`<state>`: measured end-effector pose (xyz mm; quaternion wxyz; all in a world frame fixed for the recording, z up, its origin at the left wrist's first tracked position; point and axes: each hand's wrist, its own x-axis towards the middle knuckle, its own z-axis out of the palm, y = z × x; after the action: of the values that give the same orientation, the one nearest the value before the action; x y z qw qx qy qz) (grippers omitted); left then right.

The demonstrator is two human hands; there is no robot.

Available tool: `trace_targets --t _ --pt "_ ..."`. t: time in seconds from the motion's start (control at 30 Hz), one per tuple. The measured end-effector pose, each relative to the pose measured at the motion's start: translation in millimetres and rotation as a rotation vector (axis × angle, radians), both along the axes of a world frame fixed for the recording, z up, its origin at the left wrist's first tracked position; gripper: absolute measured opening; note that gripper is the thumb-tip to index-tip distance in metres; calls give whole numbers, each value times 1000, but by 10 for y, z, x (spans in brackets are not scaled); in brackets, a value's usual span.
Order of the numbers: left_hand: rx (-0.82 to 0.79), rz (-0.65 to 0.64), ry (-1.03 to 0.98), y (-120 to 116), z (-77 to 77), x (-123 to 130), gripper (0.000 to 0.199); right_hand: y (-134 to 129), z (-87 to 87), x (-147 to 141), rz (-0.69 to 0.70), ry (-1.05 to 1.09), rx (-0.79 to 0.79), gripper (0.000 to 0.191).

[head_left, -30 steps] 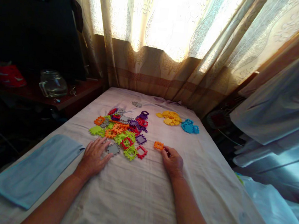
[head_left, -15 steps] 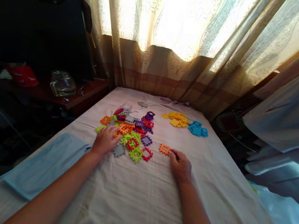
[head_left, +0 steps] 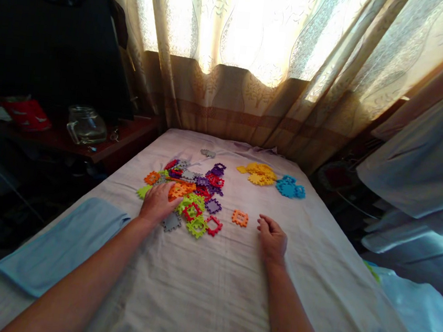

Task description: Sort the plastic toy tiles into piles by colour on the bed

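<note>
My left hand rests at the left side of a mixed pile of toothed plastic building tiles. Its thumb and fingers close around an orange tile in that pile. Beside the thumb lie lime green tiles, a red frame tile and a grey tile. A purple tile sits at the pile's right edge. Apart from the pile, a single orange window tile lies flat on the sheet. Just right of it is my right hand, its fingers curled together with nothing visible in them.
Yellow tiles and blue tiles form separate groups farther back on the white sheet. One grey tile lies near the far edge. A folded blue cloth is at left. A glass jar stands on the side table.
My right hand has let go of the orange window tile and drawn slightly away to the right. My left hand stays at the pile, its thumb and fingers closer around an orange tile.
</note>
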<state>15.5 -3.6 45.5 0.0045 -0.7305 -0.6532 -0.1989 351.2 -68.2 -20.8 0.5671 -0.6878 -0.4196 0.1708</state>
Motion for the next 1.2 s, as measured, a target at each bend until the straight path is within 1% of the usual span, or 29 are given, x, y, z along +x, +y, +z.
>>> trace_targets --t 0.07,0.13,0.23,0.27,0.33,0.4,0.5,0.6,0.67,0.73,0.8,0.87,0.9,0.97,1.07,1.13,1.2 --pt "12 -42 -78 -113 -8 54 51 53 29 48 -36 133 -18 49" --pt "19 -137 -143 -232 -29 204 53 129 85 96 -74 228 -31 49" --pt "9 -355 -189 -370 -63 580 55 250 164 162 -105 262 -19 50" --pt "-5 -403 -201 -394 -72 725 55 281 175 180 -110 249 -15 50" --pt "-52 -460 -213 -406 -83 1002 56 319 163 202 -118 194 -13 49" --pt "-91 -479 -211 -376 -91 1231 57 327 117 209 -115 129 -3 48" --pt "-113 -477 -204 -300 -114 1461 58 319 47 200 -90 83 20 47" --pt "-117 -466 -200 -238 -154 1587 58 322 31 190 -83 92 11 47" --pt "-113 -471 -198 -210 -180 1615 62 327 40 187 -76 94 -1 47" --pt "-104 -481 -198 -174 -190 1576 65 329 45 185 -63 85 -11 48" --pt "-79 -469 -163 -108 -176 1443 59 327 38 185 -55 56 -15 48" --pt "-38 -417 -66 -10 -134 1216 42 324 24 190 -52 10 -18 47" --pt "-31 -364 0 48 -107 1076 35 323 16 192 -50 -12 -23 46" --pt "-25 -288 37 164 -47 780 29 323 4 198 -39 -42 -42 45" --pt "-22 -210 85 309 18 405 28 325 -5 205 -20 -70 -69 44" --pt "-30 -187 109 388 34 248 31 327 -7 211 -15 -90 -75 42" --pt "-45 -173 125 475 36 158 38 327 -7 214 -11 -111 -73 42"
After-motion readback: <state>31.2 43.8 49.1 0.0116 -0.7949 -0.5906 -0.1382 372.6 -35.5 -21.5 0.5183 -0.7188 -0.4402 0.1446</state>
